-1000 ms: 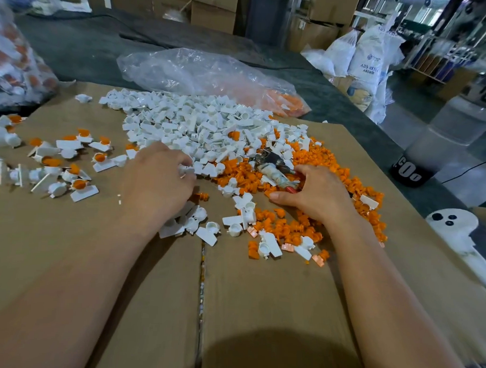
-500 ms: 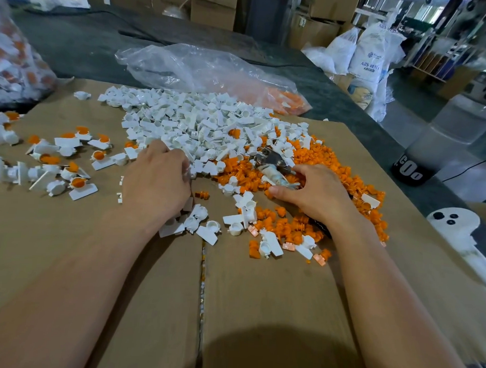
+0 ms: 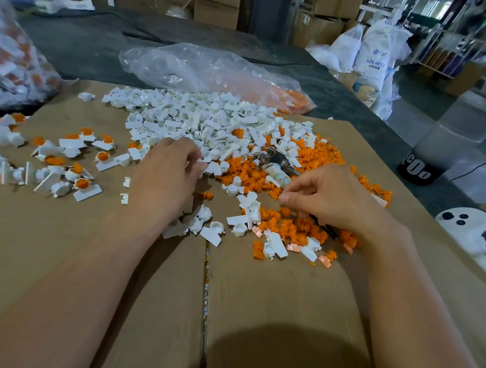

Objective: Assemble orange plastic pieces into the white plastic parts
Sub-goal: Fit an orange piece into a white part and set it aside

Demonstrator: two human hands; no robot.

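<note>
Head view, looking down past both forearms. I note brown cardboard covering the near part of a dark counter, with a seam running toward the camera between the arms.

White parts lie in a broad heap on the far middle of the cardboard. Orange pieces spread in a heap to its right and nearer, and the two heaps mix where they meet. More loose white parts lie scattered just in front of both hands.

Left hand rests palm down at the near edge of the white heap, fingers curled down among the parts. I cannot tell whether it grips one.

Right hand sits on the orange heap, knuckles up, thumb and forefinger tips drawn together and pointing left. Anything between them is hidden, so I cannot tell if it holds a piece. A thin dark object pokes out from under that hand.

Just beyond the right hand, a small metal object lies on the orange pieces.

Far left on the cardboard there is a loose group of finished pieces, white with orange seated in them, well apart from the heaps.

Behind the white heap lies a crumpled clear bag with some orange in its right end. A second filled bag sits at the left edge. White sacks stand at the far right.
</note>
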